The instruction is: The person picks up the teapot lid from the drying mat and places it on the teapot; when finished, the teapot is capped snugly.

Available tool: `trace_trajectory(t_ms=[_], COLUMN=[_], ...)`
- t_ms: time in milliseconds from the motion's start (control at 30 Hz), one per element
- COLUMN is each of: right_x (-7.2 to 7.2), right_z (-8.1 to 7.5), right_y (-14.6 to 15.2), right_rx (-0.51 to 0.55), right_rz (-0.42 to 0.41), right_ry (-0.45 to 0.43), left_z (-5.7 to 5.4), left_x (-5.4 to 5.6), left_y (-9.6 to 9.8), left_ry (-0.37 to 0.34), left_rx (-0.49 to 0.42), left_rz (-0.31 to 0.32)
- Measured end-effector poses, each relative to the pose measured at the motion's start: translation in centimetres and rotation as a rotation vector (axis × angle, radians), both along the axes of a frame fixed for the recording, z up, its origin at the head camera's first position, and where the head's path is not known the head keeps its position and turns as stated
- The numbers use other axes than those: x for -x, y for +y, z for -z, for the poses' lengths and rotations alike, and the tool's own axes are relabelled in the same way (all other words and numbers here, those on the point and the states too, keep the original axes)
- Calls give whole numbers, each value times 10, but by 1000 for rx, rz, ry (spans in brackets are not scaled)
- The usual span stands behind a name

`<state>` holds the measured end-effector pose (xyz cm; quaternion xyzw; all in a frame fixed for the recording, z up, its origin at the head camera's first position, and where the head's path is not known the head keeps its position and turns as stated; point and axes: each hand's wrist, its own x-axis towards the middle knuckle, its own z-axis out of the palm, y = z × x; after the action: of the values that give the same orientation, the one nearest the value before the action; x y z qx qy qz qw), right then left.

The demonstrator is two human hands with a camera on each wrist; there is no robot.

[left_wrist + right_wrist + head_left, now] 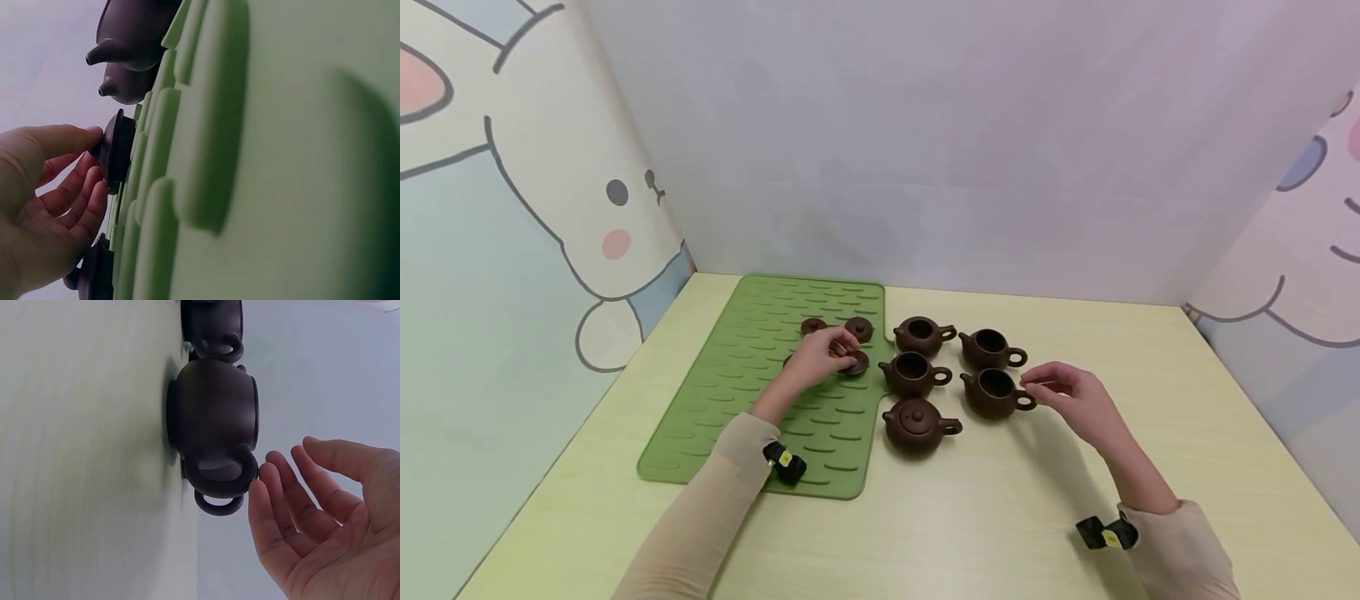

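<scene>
My left hand (820,354) is over the green mat, with thumb and fingertips pinching the knob of a dark brown teapot lid (117,153). That lid is right at the mat's ridges. Another lid (97,272) lies below the hand in the left wrist view. On the right, my right hand (1071,400) has its fingers loosely bent and spread, holding nothing. Its fingertips are right at the handle of a lidless brown teapot (991,396), which stands upright on the table.
More lids (859,328) lie on the green mat (715,417), one mostly behind the left hand. Lidless teapots (917,335) stand close together at the mat's right edge, spouts leftward. Nearest the front is a teapot (916,429) with its lid on. Walls border the pale table (1000,517).
</scene>
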<state>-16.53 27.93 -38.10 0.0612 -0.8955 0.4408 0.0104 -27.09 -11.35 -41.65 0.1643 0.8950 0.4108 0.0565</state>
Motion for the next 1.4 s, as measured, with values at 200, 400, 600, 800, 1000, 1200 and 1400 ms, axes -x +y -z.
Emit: trace_trajectory(t_ms=[200, 400, 600, 800, 1000, 1200, 1400], right_x=[0, 1, 3, 7, 9, 10, 12], right_z=[2, 4, 6, 12, 16, 17, 19], right_y=[2, 3, 5, 8, 7, 5, 3], right_rx=[-2, -9, -29, -28, -9, -3, -8], right_rz=[27, 43, 46, 33, 6, -13, -10], right_ry=[-10, -15, -30, -71, -74, -63, -71], left_z=[0, -1, 0, -1, -7, -15, -21], left_x=[-1, -1, -1, -1, -2, -5, -5], left_y=[-1, 0, -1, -1, 1, 4, 7], left_ry=[5, 13, 22, 29, 44, 51, 57], left_rx=[5, 24, 18, 11, -2, -28, -50], left_rz=[-1, -17, -32, -41, -37, -23, -9])
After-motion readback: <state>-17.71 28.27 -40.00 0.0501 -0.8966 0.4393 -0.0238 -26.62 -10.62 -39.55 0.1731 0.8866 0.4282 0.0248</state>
